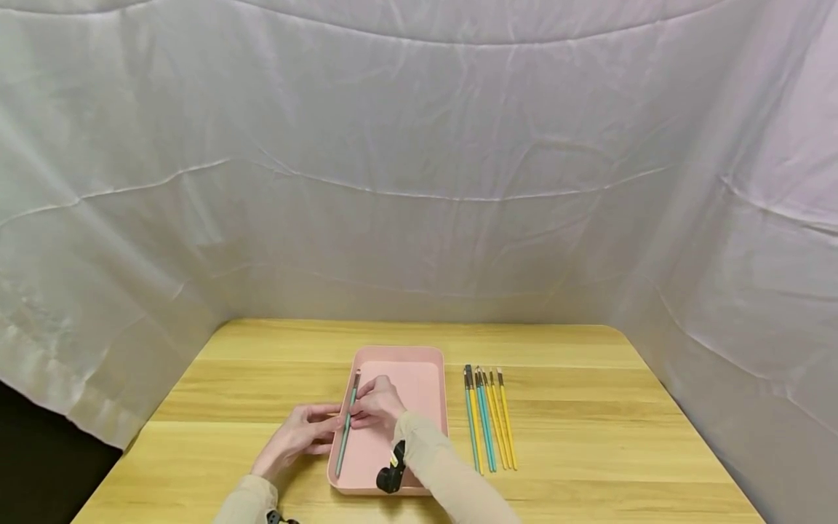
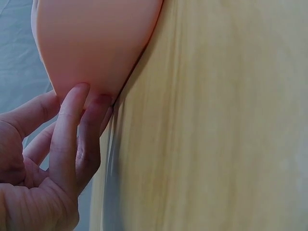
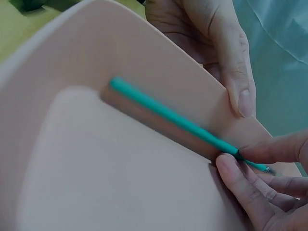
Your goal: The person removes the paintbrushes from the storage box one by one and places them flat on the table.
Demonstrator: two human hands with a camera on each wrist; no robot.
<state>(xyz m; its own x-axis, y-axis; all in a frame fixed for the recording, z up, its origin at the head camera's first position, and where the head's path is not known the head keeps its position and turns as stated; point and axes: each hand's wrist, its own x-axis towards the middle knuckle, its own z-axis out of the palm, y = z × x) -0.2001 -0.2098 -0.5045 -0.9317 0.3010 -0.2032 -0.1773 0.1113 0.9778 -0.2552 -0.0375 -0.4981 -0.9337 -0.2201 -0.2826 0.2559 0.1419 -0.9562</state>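
A shallow pink tray (image 1: 419,354) lies on the wooden table. Inside it, my right hand (image 1: 382,402) pinches a teal-handled paintbrush (image 1: 343,445) between thumb and fingertips. The brush lies lengthwise along the tray's left wall, bristles toward the far end. In the right wrist view the teal handle (image 3: 168,114) slants close to the wall, its rounded end by the corner. My left hand (image 1: 301,435) grips the tray's left side, thumb over the rim and fingers on the outer wall. The left wrist view shows those fingers (image 2: 72,113) against the pink wall (image 2: 96,43).
Right of the tray, several paintbrushes (image 1: 489,418) with teal and yellow handles lie side by side on the table (image 1: 622,437), bristles pointing away. Grey-white cloth (image 1: 432,182) hangs behind the table and along both sides.
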